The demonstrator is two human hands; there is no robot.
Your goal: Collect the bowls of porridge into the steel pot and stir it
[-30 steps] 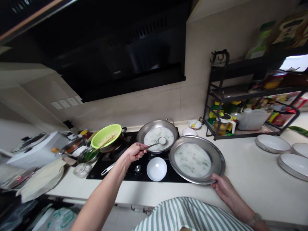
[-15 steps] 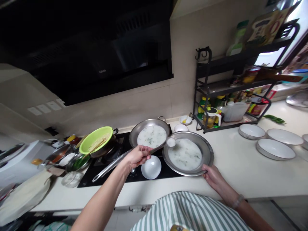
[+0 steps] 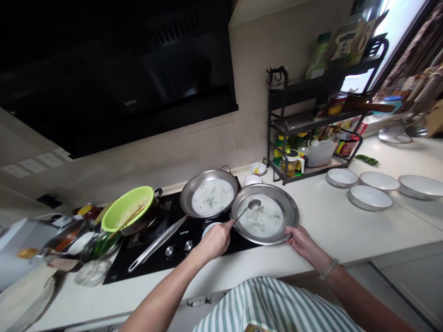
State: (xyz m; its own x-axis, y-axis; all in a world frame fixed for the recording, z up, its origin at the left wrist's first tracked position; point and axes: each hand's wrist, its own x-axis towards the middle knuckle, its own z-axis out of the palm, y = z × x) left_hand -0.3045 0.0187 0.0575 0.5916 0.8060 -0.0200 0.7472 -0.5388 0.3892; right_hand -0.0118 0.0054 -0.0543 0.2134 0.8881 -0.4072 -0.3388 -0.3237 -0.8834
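My left hand is closed around the handle of a metal ladle. The ladle's bowl is over the milky liquid with green bits in a wide steel basin; I cannot tell whether it touches the liquid. At the basin's lower right rim, my right hand grips the edge between thumb and fingers. To the left, a long-handled steel pan on the stove holds similar white liquid with green flecks. A white bowl is mostly hidden behind my left hand.
A lime-green basin with pale strands and chopsticks stands left on the black stove. Two small white bowls sit behind the steel basin. Several shallow white bowls stand right, near a black spice rack. A range hood hangs above.
The ladle has moved from the steel basin's left rim to over its liquid. Its bowl looked filled with white before and now looks grey. My left hand has shifted right and covers the white bowl.
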